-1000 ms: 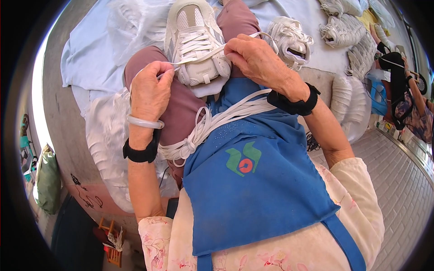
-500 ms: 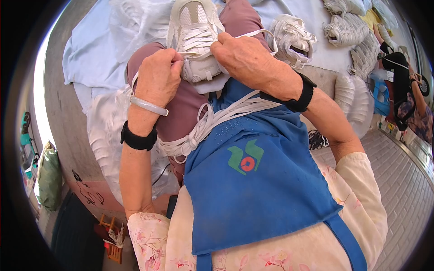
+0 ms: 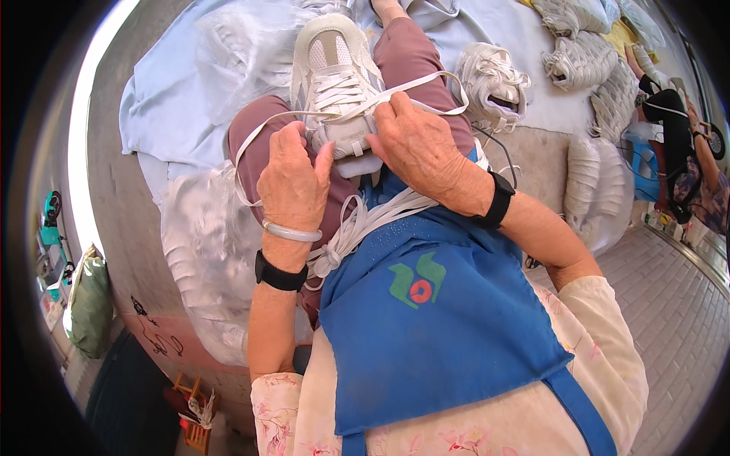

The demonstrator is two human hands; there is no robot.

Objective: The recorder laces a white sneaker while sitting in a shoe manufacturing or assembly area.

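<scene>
A white and beige sneaker (image 3: pixel 336 72) rests between my knees, its toe pointing away and its tongue (image 3: pixel 346 137) toward me. White laces (image 3: pixel 340 93) cross its front, and their loose ends curve out to both sides. At the left of the shoe opening is my left hand (image 3: pixel 295 176), thumb and fingers apart. My right hand (image 3: pixel 426 150) has its fingers curled at the opening's right edge; its fingertips are partly hidden. Bundled white laces (image 3: pixel 380 220) are tied across my blue apron (image 3: pixel 449 319).
A second white sneaker (image 3: pixel 496 87) lies on the pale blue cloth (image 3: pixel 163 106). More shoes (image 3: pixel 582 59) are at the far right, near another person's arm (image 3: pixel 707 171). Clear plastic wrap (image 3: pixel 201 251) lies left of my leg. A green bag (image 3: pixel 89 304) stands at far left.
My hands have let the lace ends out to the sides and moved to the shoe opening. My left hand has opened from a pinch. The laces now lie loose over both thighs.
</scene>
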